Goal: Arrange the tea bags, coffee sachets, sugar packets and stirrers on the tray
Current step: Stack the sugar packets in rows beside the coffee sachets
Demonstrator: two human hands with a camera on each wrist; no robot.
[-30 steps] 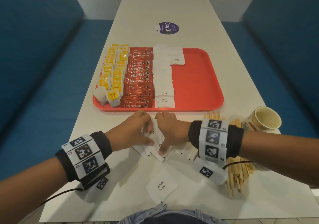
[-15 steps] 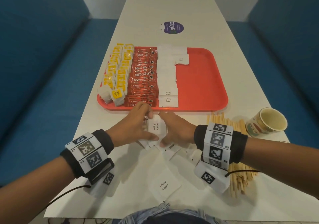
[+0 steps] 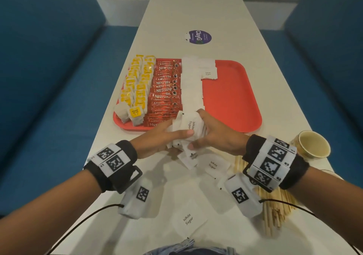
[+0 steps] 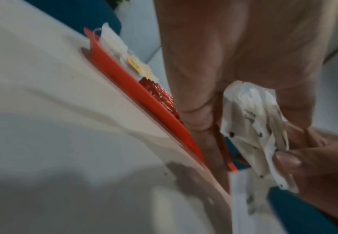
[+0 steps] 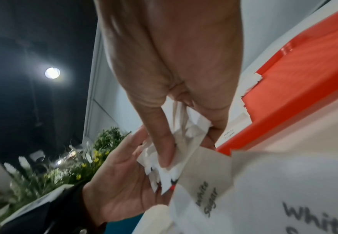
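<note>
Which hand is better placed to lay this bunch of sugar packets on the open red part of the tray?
Right, probably. Both hands grip the sugar packets, but the right hand is on the side of the tray's bare red area, while the left hand sits before the coffee sachets.

Red tray (image 3: 231, 97), yellow-tagged tea bags (image 3: 137, 89), red coffee sachets (image 3: 165, 89), white sugar packets (image 3: 191, 83), blue benches (image 3: 49, 77).

Looked like a cafe or canteen booth: long white table (image 3: 196, 14) between blue padded benches (image 3: 49, 77), plants (image 5: 68, 166) behind.
</note>
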